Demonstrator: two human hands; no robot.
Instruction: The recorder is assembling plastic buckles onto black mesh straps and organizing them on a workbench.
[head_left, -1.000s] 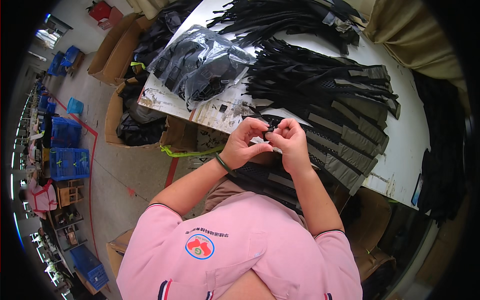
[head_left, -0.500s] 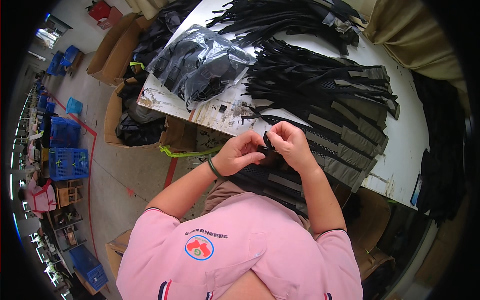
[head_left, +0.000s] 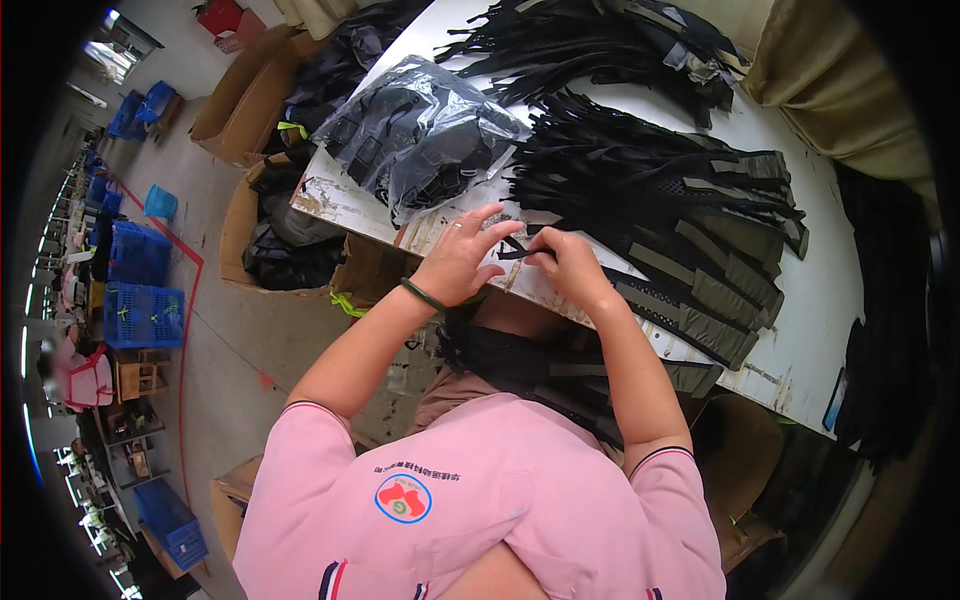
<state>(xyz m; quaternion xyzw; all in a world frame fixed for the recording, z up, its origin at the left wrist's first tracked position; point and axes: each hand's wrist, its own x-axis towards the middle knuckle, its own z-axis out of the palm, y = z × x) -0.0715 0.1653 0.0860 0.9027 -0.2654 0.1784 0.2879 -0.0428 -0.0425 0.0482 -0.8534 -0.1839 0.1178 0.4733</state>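
My left hand [head_left: 458,262], with a dark green bangle at the wrist, has its fingers spread over the table's near edge, just below a clear plastic bag [head_left: 410,150] of black plastic parts that look like buckles. My right hand [head_left: 572,272] pinches the end of a black strap [head_left: 516,254], and its tip points toward my left hand. To the right lies a fanned pile of black strap pieces [head_left: 690,205] with grey panels and mesh. More black strap pieces [head_left: 480,352] hang across my lap, below the table edge.
Another heap of black straps [head_left: 600,50] lies at the far side of the white table [head_left: 815,290]. Open cardboard boxes [head_left: 250,225] with dark goods stand left of the table. Blue crates [head_left: 145,315] and a person in pink [head_left: 88,378] are farther left. A curtain [head_left: 835,85] hangs at the right.
My hands were together at the table edge around a small black piece. Now they have parted; the left has moved up-left and opened, while the right keeps a strap end.
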